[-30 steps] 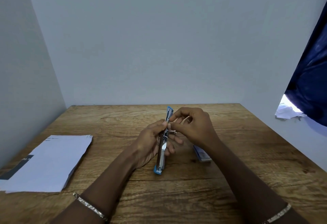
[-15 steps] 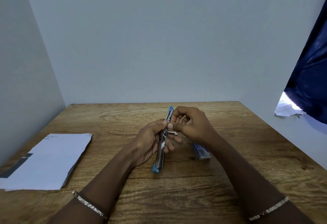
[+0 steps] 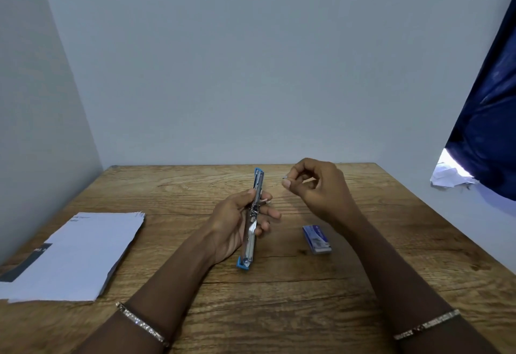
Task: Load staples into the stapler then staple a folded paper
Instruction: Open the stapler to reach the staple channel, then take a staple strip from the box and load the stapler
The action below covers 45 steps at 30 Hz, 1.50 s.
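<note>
Blue plastic at both ends and bright metal between, the long, opened-out stapler (image 3: 252, 225) is lying lengthwise in the left hand (image 3: 233, 223). It is raised over the middle of the brown wooden worktop (image 3: 307, 297), its near blue end dipping close to the boards. The left grip is wrapping round it, thumb pressing on the left side and fingers curling in from the right. A thin metal part is sticking out sideways past those fingers.

The right hand (image 3: 321, 186) is hovering apart from the stapler, up and to its right. Its grip is pressing thumb and forefinger together on a tiny silvery bit of metal (image 3: 284, 177), too small to identify; the other fingers are curling into the palm. Below that hand a small blue cardboard staple box (image 3: 317, 239) is lying flat on the worktop.

A stack of white paper sheets (image 3: 75, 256) is sitting well to the left, near the edge. Both wrists are wearing thin gold-toned bracelets (image 3: 142, 325). Dark blue cloth (image 3: 491, 130) is hanging at the far right.
</note>
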Available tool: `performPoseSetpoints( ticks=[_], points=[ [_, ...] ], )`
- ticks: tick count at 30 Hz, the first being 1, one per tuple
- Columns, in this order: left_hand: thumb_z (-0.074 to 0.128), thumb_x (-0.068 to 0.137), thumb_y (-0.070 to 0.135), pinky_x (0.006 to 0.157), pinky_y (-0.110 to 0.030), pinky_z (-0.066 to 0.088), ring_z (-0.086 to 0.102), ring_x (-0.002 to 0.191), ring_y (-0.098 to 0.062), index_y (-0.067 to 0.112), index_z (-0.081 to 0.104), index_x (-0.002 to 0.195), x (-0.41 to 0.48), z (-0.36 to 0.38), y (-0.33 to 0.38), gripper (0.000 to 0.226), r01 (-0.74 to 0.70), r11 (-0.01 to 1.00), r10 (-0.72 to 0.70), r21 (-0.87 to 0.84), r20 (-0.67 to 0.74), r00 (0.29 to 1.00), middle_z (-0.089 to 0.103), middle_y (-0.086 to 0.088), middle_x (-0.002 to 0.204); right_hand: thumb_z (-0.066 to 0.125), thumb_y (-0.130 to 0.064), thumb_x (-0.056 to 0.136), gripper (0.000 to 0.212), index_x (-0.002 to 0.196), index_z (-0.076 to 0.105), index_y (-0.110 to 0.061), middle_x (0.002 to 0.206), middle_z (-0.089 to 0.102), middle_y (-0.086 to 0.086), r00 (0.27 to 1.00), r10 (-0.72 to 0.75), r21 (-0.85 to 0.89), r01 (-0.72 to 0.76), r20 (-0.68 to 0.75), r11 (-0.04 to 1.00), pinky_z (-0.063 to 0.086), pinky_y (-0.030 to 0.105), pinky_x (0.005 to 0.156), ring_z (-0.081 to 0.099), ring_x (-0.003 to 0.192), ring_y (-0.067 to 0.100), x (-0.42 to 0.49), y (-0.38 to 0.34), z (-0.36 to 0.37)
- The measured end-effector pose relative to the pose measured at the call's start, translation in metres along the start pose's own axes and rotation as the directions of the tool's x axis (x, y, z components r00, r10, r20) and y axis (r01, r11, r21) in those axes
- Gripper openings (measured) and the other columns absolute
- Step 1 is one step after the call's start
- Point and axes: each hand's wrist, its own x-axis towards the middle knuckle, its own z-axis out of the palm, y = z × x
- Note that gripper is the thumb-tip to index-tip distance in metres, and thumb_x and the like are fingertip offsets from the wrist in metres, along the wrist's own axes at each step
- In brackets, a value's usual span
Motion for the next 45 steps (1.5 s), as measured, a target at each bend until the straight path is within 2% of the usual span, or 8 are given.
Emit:
performPoseSetpoints(
  ticks=[7,14,21,26,31,37,40,45],
  points=[
    [0.037,0.106,0.030,0.032,-0.017,0.036,0.051,0.037,-0.015,0.002,0.061,0.101,0.005,-0.002,-0.001,0.038,0.007,1.000,-0.007,-0.021,-0.034,0.999,0.068,-0.015,0.064,0.077,-0.015,0.082,0.017,0.075,0.063,-0.021,0.077,0.067,-0.007,0.961,0.170,-0.447,-0.056,0.219,0.893,0.046,0.025,0.067,0.063,0.074,0.010,0.002,0.021,-0.020],
    [0.044,0.104,0.020,0.030,-0.014,0.030,0.045,0.033,-0.011,0.003,0.057,0.098,0.006,0.000,-0.001,0.023,-0.001,0.999,0.000,-0.035,-0.036,0.999,0.058,-0.009,0.057,0.063,-0.005,0.089,0.020,0.076,0.059,-0.020,0.095,0.072,0.001,0.900,0.269,-0.468,-0.085,0.342,0.880,0.058,0.041,0.088,0.072,0.094,0.016,0.000,0.021,-0.015],
    [0.046,0.101,0.013,0.030,-0.017,0.035,0.046,0.036,-0.012,0.003,0.056,0.103,0.009,-0.005,-0.002,0.015,0.006,0.997,-0.008,-0.076,-0.020,1.000,0.059,-0.010,0.059,0.071,-0.011,0.087,0.020,0.076,0.060,-0.023,0.082,0.065,-0.012,0.898,0.236,-0.493,-0.025,0.371,0.870,0.046,0.022,0.068,0.060,0.077,0.004,0.002,0.021,-0.016],
    [0.048,0.097,0.009,0.030,-0.018,0.036,0.046,0.036,-0.012,0.003,0.057,0.105,0.010,-0.008,-0.003,0.014,0.012,0.996,-0.014,-0.092,-0.021,1.000,0.060,-0.010,0.060,0.074,-0.016,0.084,0.013,0.079,0.062,-0.019,0.081,0.066,-0.005,0.946,0.141,-0.433,-0.001,0.291,0.901,0.054,0.030,0.072,0.067,0.080,0.011,0.001,0.008,-0.035],
    [0.045,0.095,0.003,0.031,-0.016,0.034,0.046,0.037,-0.012,0.006,0.055,0.101,0.010,-0.006,-0.002,0.012,0.022,0.994,-0.025,-0.111,-0.024,0.999,0.058,-0.008,0.060,0.085,-0.056,0.064,0.049,0.096,0.064,-0.026,0.095,0.067,-0.006,0.718,0.438,-0.575,-0.064,0.540,0.815,0.047,0.027,0.071,0.062,0.090,0.012,-0.006,-0.002,-0.051],
    [0.047,0.089,-0.001,0.032,-0.017,0.033,0.044,0.037,-0.011,0.010,0.050,0.083,0.009,-0.005,-0.002,0.012,0.021,0.992,-0.023,-0.127,-0.011,1.000,0.056,-0.009,0.063,0.091,-0.044,0.061,0.064,0.114,0.059,-0.029,0.113,0.064,-0.003,0.605,0.491,-0.597,-0.032,0.627,0.802,0.043,0.025,0.067,0.057,0.092,0.011,-0.006,-0.004,-0.050],
    [0.053,0.085,0.000,0.032,-0.018,0.033,0.043,0.037,-0.010,0.010,0.048,0.080,0.008,-0.004,-0.002,0.012,0.015,0.994,-0.015,-0.108,-0.002,1.000,0.055,-0.007,0.064,0.091,-0.039,0.062,0.057,0.110,0.062,-0.027,0.107,0.063,-0.006,0.646,0.441,-0.558,-0.029,0.623,0.829,0.040,0.021,0.062,0.056,0.086,0.007,-0.006,-0.002,-0.046],
    [0.054,0.092,-0.001,0.029,-0.015,0.029,0.037,0.031,-0.005,0.003,0.061,0.105,0.005,0.001,0.000,0.015,-0.021,0.993,0.013,-0.113,-0.064,0.998,0.069,-0.007,0.074,0.093,-0.037,0.060,0.052,0.104,0.068,-0.026,0.104,0.066,-0.011,0.937,0.093,-0.305,0.015,0.336,0.952,0.043,0.014,0.060,0.063,0.079,0.008,-0.005,-0.004,-0.031]
  ],
)
